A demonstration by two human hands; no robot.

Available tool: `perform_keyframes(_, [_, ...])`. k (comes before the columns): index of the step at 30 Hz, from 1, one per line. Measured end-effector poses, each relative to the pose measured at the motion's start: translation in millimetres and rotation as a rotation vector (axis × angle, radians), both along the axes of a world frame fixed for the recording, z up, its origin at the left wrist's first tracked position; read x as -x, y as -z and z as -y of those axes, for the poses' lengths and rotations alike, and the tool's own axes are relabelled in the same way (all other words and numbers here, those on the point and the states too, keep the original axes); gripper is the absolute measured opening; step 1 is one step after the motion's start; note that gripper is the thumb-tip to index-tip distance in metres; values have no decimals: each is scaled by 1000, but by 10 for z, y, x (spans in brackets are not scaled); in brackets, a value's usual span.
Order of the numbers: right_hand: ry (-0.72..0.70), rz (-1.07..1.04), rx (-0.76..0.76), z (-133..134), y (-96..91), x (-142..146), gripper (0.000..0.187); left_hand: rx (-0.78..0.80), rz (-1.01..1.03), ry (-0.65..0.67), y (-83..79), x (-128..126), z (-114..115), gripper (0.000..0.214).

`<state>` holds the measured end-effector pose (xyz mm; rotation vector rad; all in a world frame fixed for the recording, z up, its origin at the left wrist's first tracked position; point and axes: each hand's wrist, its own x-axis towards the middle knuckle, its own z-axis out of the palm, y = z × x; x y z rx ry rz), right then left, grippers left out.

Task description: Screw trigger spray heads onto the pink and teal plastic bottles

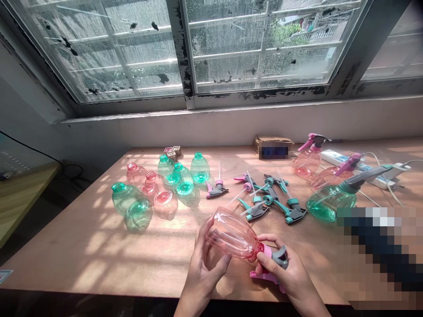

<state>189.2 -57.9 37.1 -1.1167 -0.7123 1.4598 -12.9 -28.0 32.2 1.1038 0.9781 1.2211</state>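
Note:
A clear pink spray bottle (233, 233) lies tilted in the air above the table's front edge, its base up to the left and its neck down to the right. My left hand (206, 264) is wrapped round the bottle's base end. At the neck, the thumb and fingers of my right hand (280, 264) pinch the pink collar (265, 251) of a pink and grey spray head. The grey part (280, 257) of that head sticks out past my right fingers, and its pink trigger (264, 276) hangs below. Whether the collar is fully seated cannot be seen.
Loose spray heads (271, 198) with straws lie beyond my hands. Open green bottles (200, 167) and pink bottles (158, 189) stand or lean at the left. Bottles with heads (330, 200), a power strip (360, 167) and a cardboard box (272, 145) are at the right and back.

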Motion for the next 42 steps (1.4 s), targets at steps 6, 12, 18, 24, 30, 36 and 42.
perform_keyframes(6, [-1, -44, 39, 19, -22, -39, 61, -46, -77, 46, 35, 57, -13, 74])
perform_keyframes(12, [-7, -25, 36, 26, -54, -38, 59, -35, -140, 70, -71, 57, 23, 76])
perform_keyframes(18, [-25, 19, 41, 15, -51, 8, 59, 8, -103, 49, -51, 44, 10, 78])
perform_keyframes(24, [-20, 8, 49, 14, -8, 1, 59, 63, -3, -21, -71, 3, 18, 76])
perform_keyframes(30, [-13, -31, 98, 23, -16, -48, 62, 8, -80, -11, -116, 28, 43, 70])
perform_keyframes(36, [-15, -45, 105, 18, -47, -72, 61, 1, -117, -40, -79, 25, 44, 70])
perform_keyframes(42, [-21, -19, 63, 24, -41, -17, 59, 26, -46, 51, -89, 48, 58, 94])
